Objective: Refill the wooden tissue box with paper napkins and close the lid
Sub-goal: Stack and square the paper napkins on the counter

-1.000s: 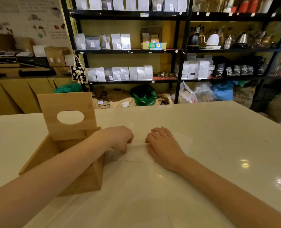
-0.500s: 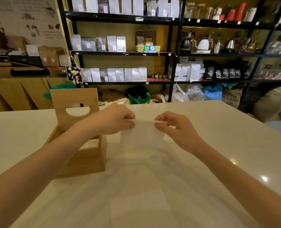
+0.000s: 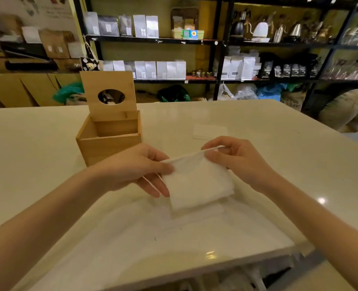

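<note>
Forearms reach in from the bottom corners over a pale table (image 3: 48,164), nothing lying between them and the hands. Both hands hold a folded white paper napkin (image 3: 197,183) up off the tabletop: the left hand (image 3: 136,169) has thumb on top and fingers beneath, clamped on the napkin's left edge, and the right hand (image 3: 234,158) pinches its upper right corner between thumb and forefinger. Beyond the right hand, more napkins (image 3: 210,132) lie flat on the table, apart from everything else. Behind the left hand stands the wooden tissue box (image 3: 111,143), open, its lid (image 3: 108,95) with the oval hole raised upright at the back. Black shelves (image 3: 153,40) with pouches and kettles fill the far wall. Half a second ago the napkin was held higher and closer to the box; now it sits lower and nearer the body, tilted flatter.
</note>
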